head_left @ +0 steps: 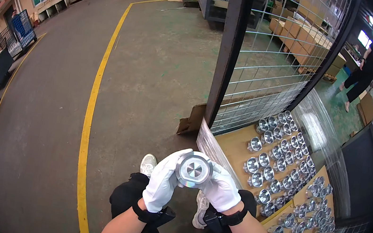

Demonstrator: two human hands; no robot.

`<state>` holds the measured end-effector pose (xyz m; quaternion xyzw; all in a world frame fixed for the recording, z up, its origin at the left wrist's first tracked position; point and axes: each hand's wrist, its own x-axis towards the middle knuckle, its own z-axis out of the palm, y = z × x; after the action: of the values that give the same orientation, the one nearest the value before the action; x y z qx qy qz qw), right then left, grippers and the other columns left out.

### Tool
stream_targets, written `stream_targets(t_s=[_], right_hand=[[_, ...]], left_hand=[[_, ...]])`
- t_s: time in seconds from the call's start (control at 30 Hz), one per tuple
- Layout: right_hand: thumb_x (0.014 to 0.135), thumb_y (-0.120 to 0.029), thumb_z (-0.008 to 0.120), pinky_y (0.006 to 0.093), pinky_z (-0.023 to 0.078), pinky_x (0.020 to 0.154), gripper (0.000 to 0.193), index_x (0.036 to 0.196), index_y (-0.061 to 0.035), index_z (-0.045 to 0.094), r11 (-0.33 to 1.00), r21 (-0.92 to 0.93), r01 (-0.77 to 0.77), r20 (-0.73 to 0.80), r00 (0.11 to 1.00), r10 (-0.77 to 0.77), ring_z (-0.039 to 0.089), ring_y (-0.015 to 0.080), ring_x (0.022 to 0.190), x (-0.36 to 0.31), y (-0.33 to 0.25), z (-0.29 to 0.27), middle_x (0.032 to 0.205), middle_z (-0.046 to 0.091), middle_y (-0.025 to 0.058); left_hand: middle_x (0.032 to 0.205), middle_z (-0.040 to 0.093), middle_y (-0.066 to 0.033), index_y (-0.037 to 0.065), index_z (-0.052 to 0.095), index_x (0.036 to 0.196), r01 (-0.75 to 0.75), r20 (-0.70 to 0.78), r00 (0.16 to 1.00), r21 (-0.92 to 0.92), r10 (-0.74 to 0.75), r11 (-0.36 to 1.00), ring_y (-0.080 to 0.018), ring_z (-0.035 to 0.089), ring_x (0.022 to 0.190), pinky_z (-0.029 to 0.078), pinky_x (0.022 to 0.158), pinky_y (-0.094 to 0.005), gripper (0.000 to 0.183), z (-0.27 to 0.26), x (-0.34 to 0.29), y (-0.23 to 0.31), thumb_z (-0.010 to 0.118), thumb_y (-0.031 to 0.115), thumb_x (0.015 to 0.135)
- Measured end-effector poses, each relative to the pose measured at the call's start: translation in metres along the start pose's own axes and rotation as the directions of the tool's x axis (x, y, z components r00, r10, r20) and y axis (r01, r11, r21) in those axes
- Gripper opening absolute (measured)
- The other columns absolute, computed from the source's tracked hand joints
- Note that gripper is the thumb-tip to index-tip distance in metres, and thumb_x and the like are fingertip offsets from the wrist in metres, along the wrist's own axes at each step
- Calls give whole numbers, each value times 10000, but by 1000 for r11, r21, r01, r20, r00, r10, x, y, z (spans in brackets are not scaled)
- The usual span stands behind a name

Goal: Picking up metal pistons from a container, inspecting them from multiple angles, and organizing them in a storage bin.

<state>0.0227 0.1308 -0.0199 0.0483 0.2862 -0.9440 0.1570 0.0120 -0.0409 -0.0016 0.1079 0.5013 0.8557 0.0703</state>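
Observation:
In front of my knees, both my white-gloved hands hold one shiny round metal piston (194,169), its machined circular face turned up toward me. My left hand (161,180) wraps round its left side, and my right hand (223,188) grips the right side. The gloves and the piston hide most fingertips. To my right, many similar silver pistons (264,160) stand in rows on a cardboard sheet (232,149) inside a wire-mesh cage. A second group of pistons (303,210) sits nearer me on another cardboard piece.
Dark posts and wire mesh (268,75) form the cage, with plastic film (215,145) along its edge. Yellow floor line (89,122) runs at left. A person (367,65) in dark clothes stands far right. Stacked cartons (302,40) lie beyond the mesh.

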Motion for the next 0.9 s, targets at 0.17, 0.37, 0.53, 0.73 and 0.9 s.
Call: stream_targets(t_s=[0.17,0.37,0.53,0.73,0.9], right_hand=[[977,-103,535,368,486,975,312,1260,27,536,1000,-19,-17,12,1000,17,602,212,1109,2,-1,-3,1203,611,115],[970,-97,544,374,483,977,328,1274,24,531,1000,-12,-16,30,999,17,597,208,1119,3,-3,-6,1214,610,113],[963,-95,555,376,476,985,339,1281,21,530,1000,-21,-5,55,998,6,597,201,1121,3,-4,-2,1228,609,106],[956,-85,566,383,475,993,343,1278,26,527,1000,-29,-7,80,997,9,598,202,1116,0,-3,-3,1226,608,104],[957,-91,567,386,484,987,331,1265,25,528,999,-50,-11,47,999,13,599,209,1111,0,-5,4,1222,601,108]], left_hand=[[1319,567,-123,-43,444,1384,13,28,1000,-53,-12,998,-202,559,1185,438,994,-330,538,-3,2,0,457,338,1004],[1337,551,-148,-65,429,1384,10,26,1000,-65,-9,998,-234,536,1234,393,1072,-358,572,0,4,-3,481,336,980],[1339,549,-148,-68,430,1382,-31,14,999,-82,32,996,-231,532,1236,390,1073,-358,580,-1,3,-7,476,349,981],[1340,555,-145,-48,477,1352,-27,24,999,-128,31,991,-234,556,1208,434,1044,-372,505,-7,5,-12,444,319,1007],[1355,532,-147,-62,419,1391,49,47,998,-157,-42,986,-227,525,1247,386,1079,-362,576,-9,4,-12,463,350,991]])
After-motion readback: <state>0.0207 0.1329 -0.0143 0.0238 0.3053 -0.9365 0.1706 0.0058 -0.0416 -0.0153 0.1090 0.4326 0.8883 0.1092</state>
